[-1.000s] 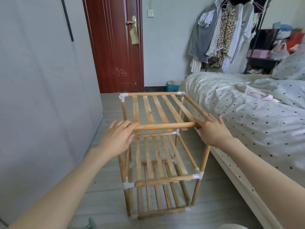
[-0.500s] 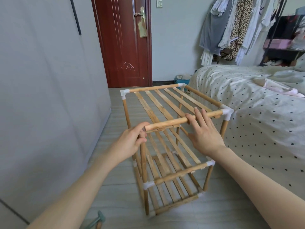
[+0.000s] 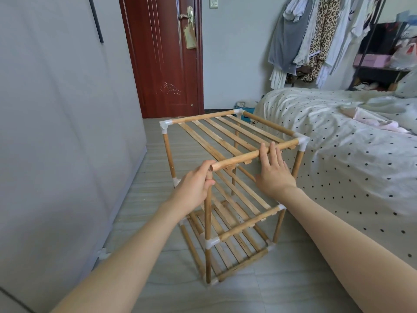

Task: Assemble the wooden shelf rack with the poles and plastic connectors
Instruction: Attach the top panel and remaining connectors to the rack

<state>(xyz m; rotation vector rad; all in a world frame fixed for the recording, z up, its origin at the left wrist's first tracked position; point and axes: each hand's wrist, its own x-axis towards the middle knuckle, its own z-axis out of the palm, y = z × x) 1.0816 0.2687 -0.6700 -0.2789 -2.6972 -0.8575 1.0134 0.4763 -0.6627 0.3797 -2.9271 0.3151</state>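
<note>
the left hand (image 3: 194, 185) grips the top of the near-left upright pole (image 3: 208, 213) of the wooden rack (image 3: 228, 181), which stands on the floor (image 3: 158, 267). the right hand (image 3: 273, 173) lies with fingers straight on the loose-ended front top rail (image 3: 252, 153), beside the bed (image 3: 352, 141).

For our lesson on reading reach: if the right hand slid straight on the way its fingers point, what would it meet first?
The right hand already has its fingertips on the top front pole; beyond that, probably the top shelf slats, though depth is unclear.
</note>
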